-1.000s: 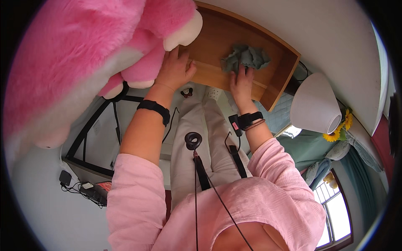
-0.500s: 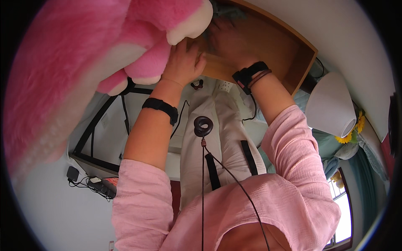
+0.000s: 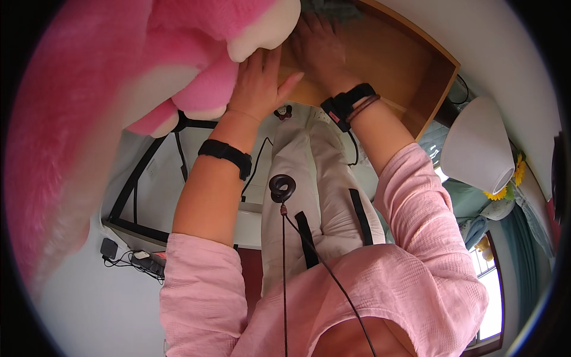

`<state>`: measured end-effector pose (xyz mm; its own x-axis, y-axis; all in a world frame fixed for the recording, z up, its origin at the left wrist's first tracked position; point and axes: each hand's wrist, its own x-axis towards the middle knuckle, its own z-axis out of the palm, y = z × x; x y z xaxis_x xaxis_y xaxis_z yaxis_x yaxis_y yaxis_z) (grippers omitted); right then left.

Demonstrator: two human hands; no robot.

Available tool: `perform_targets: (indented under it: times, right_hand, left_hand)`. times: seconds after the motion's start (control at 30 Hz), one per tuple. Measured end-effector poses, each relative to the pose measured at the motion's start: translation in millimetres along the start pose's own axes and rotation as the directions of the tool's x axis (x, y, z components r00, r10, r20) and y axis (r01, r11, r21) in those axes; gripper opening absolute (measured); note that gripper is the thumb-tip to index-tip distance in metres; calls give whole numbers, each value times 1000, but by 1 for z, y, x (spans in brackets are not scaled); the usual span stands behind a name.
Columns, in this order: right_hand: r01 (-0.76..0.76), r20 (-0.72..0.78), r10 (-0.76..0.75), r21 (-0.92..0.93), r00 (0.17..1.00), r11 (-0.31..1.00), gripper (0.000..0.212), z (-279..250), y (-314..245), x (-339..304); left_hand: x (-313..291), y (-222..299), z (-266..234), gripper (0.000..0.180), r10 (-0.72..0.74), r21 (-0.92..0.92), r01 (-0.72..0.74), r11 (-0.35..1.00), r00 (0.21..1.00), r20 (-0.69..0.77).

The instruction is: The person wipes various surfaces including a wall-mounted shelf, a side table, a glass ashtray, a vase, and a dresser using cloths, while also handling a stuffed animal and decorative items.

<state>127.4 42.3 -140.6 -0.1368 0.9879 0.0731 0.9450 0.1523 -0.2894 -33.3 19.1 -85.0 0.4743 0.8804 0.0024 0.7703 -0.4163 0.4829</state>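
A wooden drawer or open-topped wooden box [image 3: 410, 62] is in front of me at the top of the view. My right hand [image 3: 321, 53] lies inside it, palm down with the fingers stretched toward a teal-grey cloth [image 3: 334, 8] at the far side. Whether those fingertips touch the cloth I cannot make out. At the drawer's near left edge rests my left hand [image 3: 259, 86], flat, its thumb spread away from the fingers. Its fingertips reach close beneath the pale paw of a big pink plush toy [image 3: 205, 86]. Neither hand holds anything visible.
The plush toy fills the left side. A black-framed stand [image 3: 128, 193] is at lower left, with cables and a power strip [image 3: 146, 262] near it. To the right of the drawer are a white lampshade [image 3: 479, 143] and yellow sunflowers [image 3: 496, 193]. A dark ring pendant [image 3: 282, 188] hangs before me.
My right hand, blurred earlier, is sharper now and spread flatter inside the drawer. My left thumb has opened out to the right. The whole view has shifted slightly.
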Motion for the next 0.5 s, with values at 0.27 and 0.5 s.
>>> perform_targets:
  times: [0.27, 0.5]
  right_hand:
    - [-60, 47, 61, -23, 997, 998, 40, -19, 75, -51]
    - [-204, -79, 195, -122, 978, 971, 39, -8, 35, -38]
  left_hand:
    - [0, 1, -3, 90, -17, -63, 18, 998, 1000, 19]
    - [-1, -3, -12, 87, 86, -175, -97, 980, 994, -68]
